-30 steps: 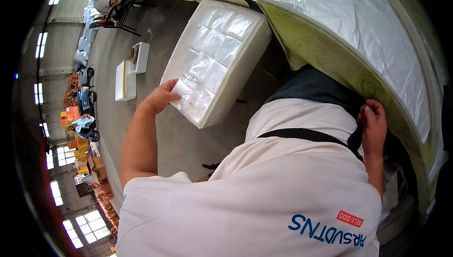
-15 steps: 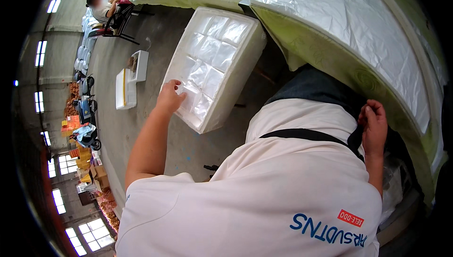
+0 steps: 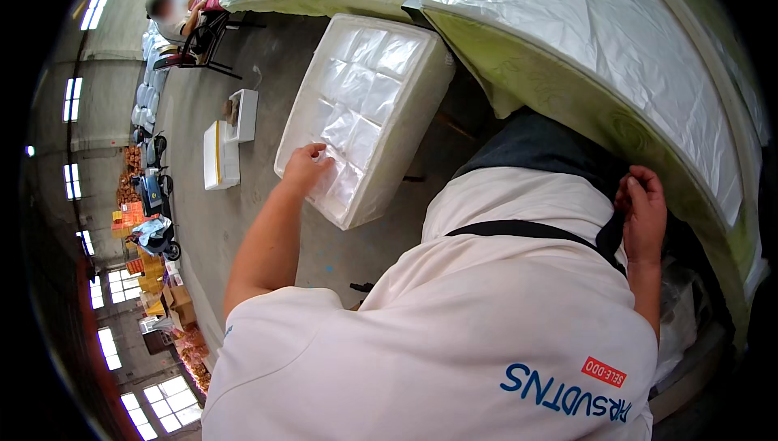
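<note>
A large white foam box [image 3: 409, 129] stands to my left, filled with rows of flat clear-plastic packets [image 3: 356, 101]. My left hand [image 3: 306, 167] reaches over its near left part. The fingers are stretched and slightly bent, with their tips at the packets; I see nothing lifted in them. Beside my right hip hangs my right hand [image 3: 643, 210], close to the green-covered table edge. Its fingers are loosely curled with gaps between them, and nothing shows in them.
At right, a green-covered table [image 3: 567, 76] carries shiny plastic sheeting [image 3: 600, 28]. Two smaller white boxes [image 3: 222, 157] stand on the floor at left. Farther off, a person [image 3: 174, 24] sits on a chair [image 3: 212, 40]. Scooters [image 3: 154, 198] and cartons [image 3: 174, 303] line the wall.
My left hand has moved right and slightly up, farther over the packets in the box. The right hand has hardly moved. The far surroundings have shifted slightly in view.
</note>
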Action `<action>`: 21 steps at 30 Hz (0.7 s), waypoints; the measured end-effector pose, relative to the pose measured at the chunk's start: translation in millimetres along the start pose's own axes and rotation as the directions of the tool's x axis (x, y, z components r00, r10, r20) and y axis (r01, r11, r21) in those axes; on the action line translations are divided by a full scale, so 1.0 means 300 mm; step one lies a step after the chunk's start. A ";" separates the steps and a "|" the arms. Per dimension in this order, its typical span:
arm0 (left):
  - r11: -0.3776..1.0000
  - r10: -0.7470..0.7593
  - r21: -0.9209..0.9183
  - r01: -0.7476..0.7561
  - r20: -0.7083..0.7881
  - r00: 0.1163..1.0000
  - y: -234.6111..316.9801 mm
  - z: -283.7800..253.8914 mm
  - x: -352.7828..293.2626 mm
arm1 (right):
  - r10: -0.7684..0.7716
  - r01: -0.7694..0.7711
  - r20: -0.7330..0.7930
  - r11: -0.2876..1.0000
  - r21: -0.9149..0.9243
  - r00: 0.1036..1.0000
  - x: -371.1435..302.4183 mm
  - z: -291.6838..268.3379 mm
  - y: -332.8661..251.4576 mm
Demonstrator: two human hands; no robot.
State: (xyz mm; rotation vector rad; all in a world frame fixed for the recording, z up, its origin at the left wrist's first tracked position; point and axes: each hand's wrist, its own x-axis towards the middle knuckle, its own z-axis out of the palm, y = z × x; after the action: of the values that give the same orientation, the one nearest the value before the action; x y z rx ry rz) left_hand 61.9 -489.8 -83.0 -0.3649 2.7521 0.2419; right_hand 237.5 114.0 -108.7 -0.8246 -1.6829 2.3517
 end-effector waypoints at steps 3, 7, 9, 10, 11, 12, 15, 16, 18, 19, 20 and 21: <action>0.996 0.076 -0.044 -0.079 -0.067 0.995 0.018 0.018 0.009 | 0.006 -0.006 -0.024 1.000 0.012 1.000 -0.003 0.008 -0.004; 0.979 -0.010 -0.206 0.001 -0.040 0.999 0.014 0.026 0.018 | 0.003 -0.003 -0.016 1.000 0.015 1.000 0.000 0.005 -0.005; 0.953 -0.038 -0.302 0.017 -0.063 0.997 0.010 0.026 0.024 | 0.007 -0.007 -0.026 1.000 0.014 1.000 -0.002 0.012 -0.010; 0.944 -0.052 -0.328 0.026 -0.072 0.996 0.007 0.024 0.031 | 0.008 -0.008 -0.025 1.000 0.017 1.000 -0.001 0.012 -0.009; 0.935 -0.066 -0.353 0.033 -0.082 0.994 0.005 0.020 0.040 | 0.009 -0.009 -0.024 1.000 0.021 1.000 0.001 0.011 -0.008; 0.925 -0.081 -0.378 0.041 -0.091 0.993 0.002 0.019 0.044 | 0.010 -0.009 -0.023 1.000 0.025 1.000 0.002 0.010 -0.007; 0.964 -0.002 -0.263 -0.039 -0.152 0.988 0.044 0.005 0.025 | 0.001 -0.001 -0.025 1.000 0.023 1.000 0.003 0.010 -0.007; 0.969 -0.011 -0.247 -0.029 -0.156 0.988 0.038 0.005 0.025 | -0.005 0.005 -0.023 1.000 0.021 1.000 0.003 0.011 -0.006; 0.976 -0.028 -0.216 -0.009 -0.166 0.986 0.016 0.015 0.034 | -0.018 0.018 -0.021 1.000 0.016 1.000 0.004 0.008 -0.001; 0.967 -0.047 -0.254 0.010 -0.137 0.990 0.001 0.028 0.039 | -0.015 0.015 -0.013 1.000 0.021 1.000 0.006 0.003 0.004; 0.956 -0.065 -0.291 0.031 -0.107 0.992 -0.012 0.043 0.042 | -0.012 0.012 -0.005 1.000 0.025 1.000 0.010 -0.005 0.009; 0.943 -0.081 -0.328 0.052 -0.076 0.994 -0.029 0.052 0.045 | -0.010 0.009 0.004 1.000 0.030 1.000 0.011 -0.008 0.011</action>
State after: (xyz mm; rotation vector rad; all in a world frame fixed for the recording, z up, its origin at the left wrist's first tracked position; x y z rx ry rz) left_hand 57.1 -497.6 -103.2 -0.5658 2.7786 0.6829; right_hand 236.6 116.1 -113.5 -0.8057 -1.6453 2.3676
